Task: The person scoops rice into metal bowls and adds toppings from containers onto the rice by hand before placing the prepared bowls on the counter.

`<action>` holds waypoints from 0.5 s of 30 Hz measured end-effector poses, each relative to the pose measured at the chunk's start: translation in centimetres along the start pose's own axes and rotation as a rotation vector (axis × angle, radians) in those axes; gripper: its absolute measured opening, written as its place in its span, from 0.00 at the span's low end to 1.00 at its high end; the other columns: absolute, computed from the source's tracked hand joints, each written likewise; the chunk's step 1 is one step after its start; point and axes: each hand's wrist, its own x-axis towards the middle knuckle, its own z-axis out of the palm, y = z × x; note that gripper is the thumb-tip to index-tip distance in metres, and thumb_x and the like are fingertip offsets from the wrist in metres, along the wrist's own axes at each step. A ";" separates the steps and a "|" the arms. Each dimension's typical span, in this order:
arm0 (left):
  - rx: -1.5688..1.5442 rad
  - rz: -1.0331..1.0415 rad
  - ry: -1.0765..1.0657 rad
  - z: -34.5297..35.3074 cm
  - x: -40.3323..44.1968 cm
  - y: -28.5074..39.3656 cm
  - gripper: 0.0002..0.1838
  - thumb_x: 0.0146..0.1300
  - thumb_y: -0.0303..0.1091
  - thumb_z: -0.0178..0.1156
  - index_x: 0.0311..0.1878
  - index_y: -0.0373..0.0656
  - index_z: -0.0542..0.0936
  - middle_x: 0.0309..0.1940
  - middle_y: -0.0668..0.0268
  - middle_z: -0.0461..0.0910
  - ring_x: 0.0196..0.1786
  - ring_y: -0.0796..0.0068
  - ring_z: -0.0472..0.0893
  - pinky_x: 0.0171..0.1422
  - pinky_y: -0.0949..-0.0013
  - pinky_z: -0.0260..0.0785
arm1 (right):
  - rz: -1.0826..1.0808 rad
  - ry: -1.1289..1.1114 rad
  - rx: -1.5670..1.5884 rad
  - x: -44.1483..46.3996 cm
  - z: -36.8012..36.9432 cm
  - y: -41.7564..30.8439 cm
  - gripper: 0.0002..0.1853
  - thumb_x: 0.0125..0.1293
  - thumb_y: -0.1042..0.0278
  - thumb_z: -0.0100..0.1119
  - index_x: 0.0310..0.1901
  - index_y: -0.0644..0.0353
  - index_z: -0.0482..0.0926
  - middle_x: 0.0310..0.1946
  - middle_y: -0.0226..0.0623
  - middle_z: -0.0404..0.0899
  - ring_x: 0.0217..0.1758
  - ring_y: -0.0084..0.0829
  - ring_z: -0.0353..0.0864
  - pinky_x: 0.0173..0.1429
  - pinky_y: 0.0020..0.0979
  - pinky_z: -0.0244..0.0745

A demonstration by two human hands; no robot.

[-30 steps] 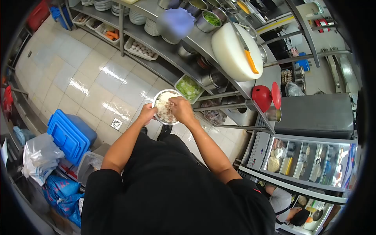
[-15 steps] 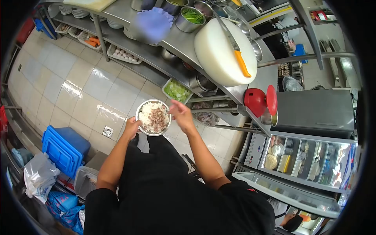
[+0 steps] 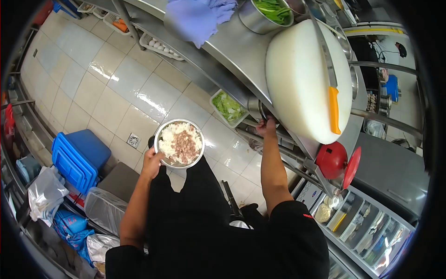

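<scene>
My left hand [image 3: 152, 162] grips the rim of a round metal bowl [image 3: 201, 156], its thumb over the near left edge. White rice [image 3: 173, 138] and a heap of small pinkish diced meat pieces [image 3: 186, 148] fill the bowl. Under the counter's edge, my right hand [image 3: 265, 126] reaches to the lower shelf, at a metal pot [image 3: 254, 108]. Its fingertips are in shadow and partly hidden, so their grip is unclear. Just left of that hand sits a white basket of chopped lettuce [image 3: 228, 107].
On the steel counter [image 3: 241, 51] lie a thick white cutting board [image 3: 297, 83], an orange-handled knife [image 3: 333, 107], a purple cloth [image 3: 195, 18] and a pot of green vegetables [image 3: 269, 16]. A red lidded container [image 3: 331, 160] stands at right; a blue bin [image 3: 81, 158] stands at left.
My right hand has moved from beside the bowl, rightward to the shelf under the counter. The view has shifted closer to the counter. My left hand still holds the bowl.
</scene>
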 end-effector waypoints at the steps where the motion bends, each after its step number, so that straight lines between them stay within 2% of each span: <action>1: -0.004 -0.004 0.003 -0.4 0.5 -0.1 0.11 0.52 0.20 0.51 0.39 0.35 0.78 0.28 0.67 0.80 0.24 0.83 0.75 0.25 0.78 0.66 | 0.001 0.004 -0.005 0.3 0.0 -0.5 0.22 0.66 0.47 0.41 0.20 0.53 0.66 0.12 0.26 0.62 0.13 0.22 0.59 0.19 0.24 0.54; 3: 0.063 -0.007 -0.054 -1.7 0.5 0.2 0.14 0.51 0.21 0.50 0.41 0.36 0.78 0.31 0.66 0.80 0.27 0.81 0.78 0.26 0.78 0.70 | -0.038 0.101 -0.219 0.2 -0.3 -0.4 0.18 0.64 0.54 0.40 0.19 0.52 0.64 0.10 0.22 0.58 0.10 0.21 0.55 0.15 0.24 0.49; 4: 0.054 -0.015 -0.047 -2.6 0.7 -0.1 0.14 0.51 0.21 0.50 0.41 0.36 0.78 0.31 0.66 0.80 0.27 0.81 0.78 0.26 0.78 0.70 | -0.082 0.117 -0.173 0.1 -0.4 0.4 0.17 0.63 0.53 0.42 0.18 0.50 0.63 0.08 0.20 0.55 0.08 0.20 0.52 0.13 0.24 0.45; 6: 0.050 0.014 -0.065 -4.3 1.2 -0.5 0.13 0.51 0.21 0.51 0.40 0.36 0.78 0.29 0.69 0.78 0.24 0.85 0.73 0.24 0.80 0.63 | -0.055 0.142 -0.197 -0.4 -1.2 1.9 0.17 0.63 0.53 0.42 0.18 0.49 0.63 0.08 0.20 0.55 0.08 0.19 0.52 0.13 0.23 0.45; 8: 0.027 0.015 -0.037 -4.8 1.2 -0.7 0.12 0.51 0.21 0.51 0.39 0.36 0.78 0.28 0.70 0.78 0.23 0.86 0.72 0.24 0.80 0.61 | 0.009 0.208 -0.147 -0.6 -3.0 3.3 0.17 0.60 0.53 0.44 0.17 0.49 0.62 0.07 0.21 0.55 0.08 0.18 0.53 0.11 0.21 0.45; 10: -0.001 0.026 -0.011 -6.0 1.1 0.0 0.12 0.50 0.21 0.51 0.39 0.36 0.78 0.27 0.71 0.77 0.22 0.86 0.70 0.24 0.81 0.60 | 0.085 0.219 -0.119 -3.5 -3.7 6.3 0.13 0.59 0.57 0.47 0.19 0.49 0.64 0.09 0.22 0.57 0.08 0.19 0.53 0.11 0.22 0.46; 12: -0.037 0.039 0.026 -7.3 0.6 0.7 0.11 0.51 0.19 0.52 0.38 0.34 0.78 0.25 0.69 0.78 0.19 0.87 0.67 0.21 0.80 0.58 | 0.038 0.238 -0.067 -4.6 -5.4 10.0 0.13 0.58 0.57 0.47 0.18 0.49 0.64 0.08 0.22 0.56 0.07 0.20 0.53 0.10 0.23 0.46; 13: -0.043 0.042 0.027 -7.9 0.5 1.2 0.11 0.51 0.19 0.52 0.38 0.34 0.78 0.25 0.69 0.78 0.19 0.87 0.67 0.21 0.80 0.58 | 0.099 0.128 -0.163 -9.5 -2.6 11.9 0.14 0.57 0.59 0.46 0.16 0.48 0.62 0.08 0.22 0.53 0.07 0.20 0.53 0.09 0.22 0.45; 14: -0.089 0.032 0.074 -8.5 0.3 1.6 0.11 0.50 0.19 0.52 0.38 0.33 0.77 0.26 0.68 0.78 0.18 0.87 0.65 0.21 0.80 0.57 | 0.102 0.072 -0.185 -9.8 -3.3 13.6 0.14 0.56 0.59 0.45 0.15 0.48 0.60 0.07 0.22 0.52 0.07 0.20 0.52 0.09 0.22 0.43; 15: -0.131 0.021 0.122 -8.1 0.2 1.8 0.11 0.50 0.18 0.52 0.39 0.33 0.77 0.26 0.68 0.78 0.17 0.88 0.64 0.21 0.80 0.56 | 0.145 0.111 -0.221 -10.5 -3.0 14.6 0.15 0.56 0.59 0.46 0.15 0.47 0.58 0.07 0.21 0.51 0.07 0.19 0.51 0.10 0.21 0.42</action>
